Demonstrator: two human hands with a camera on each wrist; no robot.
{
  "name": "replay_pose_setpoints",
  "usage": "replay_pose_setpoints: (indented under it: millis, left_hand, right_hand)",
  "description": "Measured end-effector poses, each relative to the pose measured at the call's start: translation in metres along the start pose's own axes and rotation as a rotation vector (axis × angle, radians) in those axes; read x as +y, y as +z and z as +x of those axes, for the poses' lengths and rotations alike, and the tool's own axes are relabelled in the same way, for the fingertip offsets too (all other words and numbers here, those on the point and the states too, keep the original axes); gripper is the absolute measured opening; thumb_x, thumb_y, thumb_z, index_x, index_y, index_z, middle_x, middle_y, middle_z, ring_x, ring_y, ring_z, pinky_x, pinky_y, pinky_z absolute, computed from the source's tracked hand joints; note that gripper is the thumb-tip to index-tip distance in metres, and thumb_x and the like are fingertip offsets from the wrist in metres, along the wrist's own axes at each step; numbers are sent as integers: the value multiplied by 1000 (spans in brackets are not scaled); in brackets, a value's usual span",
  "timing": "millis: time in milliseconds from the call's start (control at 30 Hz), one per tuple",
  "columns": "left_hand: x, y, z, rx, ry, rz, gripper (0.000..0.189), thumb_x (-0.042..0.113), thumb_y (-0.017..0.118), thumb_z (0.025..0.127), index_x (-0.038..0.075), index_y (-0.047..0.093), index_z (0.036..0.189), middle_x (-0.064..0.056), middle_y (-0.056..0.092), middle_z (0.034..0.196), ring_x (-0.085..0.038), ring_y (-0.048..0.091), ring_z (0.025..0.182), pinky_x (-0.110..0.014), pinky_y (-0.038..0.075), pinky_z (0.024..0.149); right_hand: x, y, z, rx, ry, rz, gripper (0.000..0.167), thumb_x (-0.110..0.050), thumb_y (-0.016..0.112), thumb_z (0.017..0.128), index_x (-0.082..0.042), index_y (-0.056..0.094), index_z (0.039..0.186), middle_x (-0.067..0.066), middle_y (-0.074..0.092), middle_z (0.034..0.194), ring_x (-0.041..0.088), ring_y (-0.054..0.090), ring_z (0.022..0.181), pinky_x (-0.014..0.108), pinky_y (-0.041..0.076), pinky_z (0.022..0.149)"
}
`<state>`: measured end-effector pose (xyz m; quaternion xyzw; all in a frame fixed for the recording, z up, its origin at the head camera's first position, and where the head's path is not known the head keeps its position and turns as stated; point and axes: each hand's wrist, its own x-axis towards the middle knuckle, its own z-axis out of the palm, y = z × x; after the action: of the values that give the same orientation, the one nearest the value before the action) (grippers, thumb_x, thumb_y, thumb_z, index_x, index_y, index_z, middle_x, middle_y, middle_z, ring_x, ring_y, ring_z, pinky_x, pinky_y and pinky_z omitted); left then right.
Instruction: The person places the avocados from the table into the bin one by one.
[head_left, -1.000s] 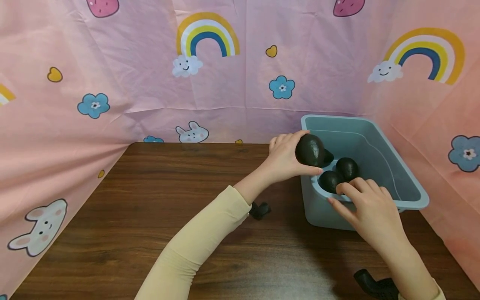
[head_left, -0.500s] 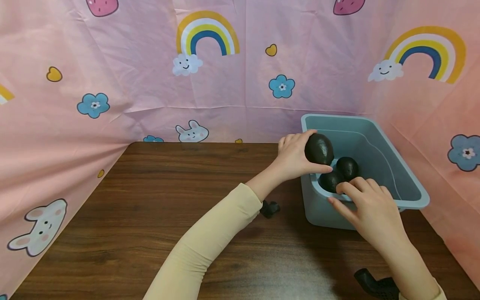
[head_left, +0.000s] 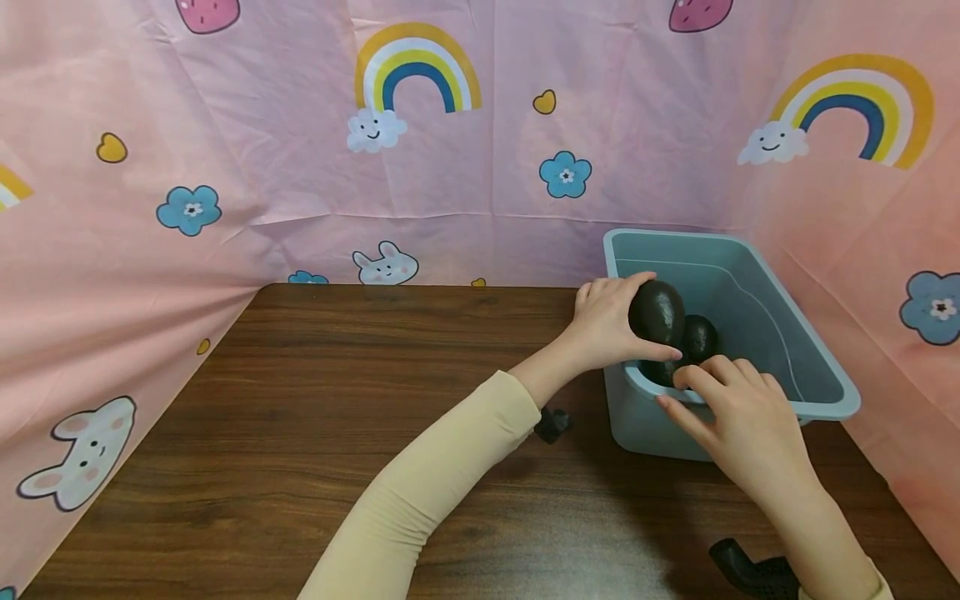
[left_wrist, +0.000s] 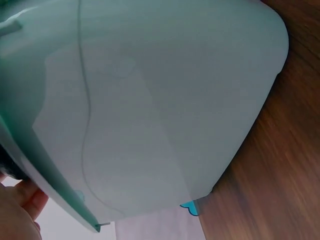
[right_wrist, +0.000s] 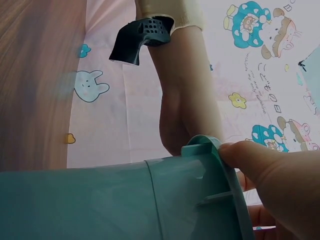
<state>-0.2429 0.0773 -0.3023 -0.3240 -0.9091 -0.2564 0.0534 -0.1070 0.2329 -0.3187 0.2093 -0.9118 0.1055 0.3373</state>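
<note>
In the head view, my left hand (head_left: 606, 325) grips a large dark-green avocado (head_left: 657, 313) just inside the left part of the blue-grey plastic bin (head_left: 825, 392). Fingers lie over its far side and the thumb along its near side. Two more avocados sit below it: one (head_left: 701, 337) to the right, and another (head_left: 658, 372) partly hidden by my left thumb. My right hand (head_left: 750, 421) pinches the bin's near rim, the thumb (right_wrist: 250, 152) outside and the fingers curled inward. The left wrist view shows mostly the bin's outer wall (left_wrist: 150, 110).
The bin stands at the right back of the brown wooden table (head_left: 337, 417), close to a pink patterned cloth (head_left: 450, 183) hung behind and at both sides. Black wrist camera mounts (head_left: 752, 570) sit on both forearms.
My left hand has moved right and, lately, slightly lower with the avocado, from over the bin's left rim to over the other avocados. The right hand keeps its place on the rim.
</note>
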Motion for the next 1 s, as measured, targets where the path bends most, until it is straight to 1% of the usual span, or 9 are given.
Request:
replay_pose_setpoints:
  millis: [167, 333, 433, 567, 633, 700, 800, 867, 1000]
  left_hand:
    - [3, 4, -2, -29, 16, 35, 104, 70, 72, 66, 28, 29, 150, 6, 46, 135, -15, 35, 120, -38, 21, 105]
    - [5, 4, -2, -53, 41, 53, 103, 70, 72, 67, 28, 29, 150, 5, 44, 138, -14, 36, 119, -38, 21, 105]
    - [6, 2, 0, -81, 62, 58, 103, 70, 71, 68, 27, 29, 151, 5, 44, 139, -14, 37, 119, -38, 22, 105]
    - [8, 2, 2, -125, 90, 68, 101, 68, 71, 70, 26, 29, 151, 7, 46, 136, -13, 36, 121, -37, 21, 105]
    - [10, 2, 3, -143, 105, 79, 99, 67, 71, 71, 26, 29, 151, 8, 48, 134, -13, 35, 122, -37, 21, 105]
    - [10, 2, 3, -157, 113, 91, 98, 67, 71, 71, 26, 29, 151, 9, 49, 133, -13, 35, 122, -36, 21, 104]
    - [11, 1, 4, -174, 115, 116, 98, 68, 69, 72, 27, 28, 151, 10, 50, 132, -12, 35, 122, -35, 21, 104]
    - [11, 1, 5, -187, 109, 122, 97, 69, 68, 72, 27, 29, 151, 11, 50, 132, -12, 36, 121, -34, 21, 103]
    - [12, 1, 6, -215, 88, 115, 95, 69, 67, 73, 27, 30, 150, 12, 49, 134, -10, 37, 120, -34, 21, 103]
  right_hand:
    - [-1, 0, 0, 5, -2, 0, 64, -67, 31, 93, -14, 67, 89, 3, 56, 84, 27, 50, 73, 41, 34, 57]
    - [-1, -1, 0, -3, -4, -3, 63, -66, 33, 94, -14, 67, 89, 3, 55, 84, 26, 49, 73, 39, 34, 58]
    - [0, -1, 0, -10, -6, -4, 57, -64, 39, 94, -14, 66, 89, 3, 56, 84, 26, 49, 73, 39, 34, 58]
    - [0, -2, 0, -15, -8, -1, 45, -56, 52, 92, -14, 67, 90, 3, 56, 85, 25, 49, 73, 39, 34, 59]
    - [0, -2, -1, -15, -8, 0, 45, -56, 53, 91, -13, 67, 90, 2, 56, 85, 25, 49, 73, 39, 34, 59]
    - [0, -2, 0, -13, -9, 0, 49, -58, 49, 92, -13, 67, 90, 2, 56, 84, 25, 49, 73, 39, 34, 59]
    - [-1, -2, 0, -7, -9, -5, 60, -64, 37, 94, -12, 68, 90, 3, 56, 84, 26, 49, 74, 39, 34, 59]
    - [-2, -2, 1, -3, -9, -11, 65, -67, 31, 94, -13, 67, 89, 3, 56, 84, 27, 49, 73, 40, 34, 58]
    - [-3, -3, 2, 4, -6, -20, 66, -67, 29, 94, -13, 67, 87, 3, 56, 83, 27, 50, 72, 41, 34, 56]
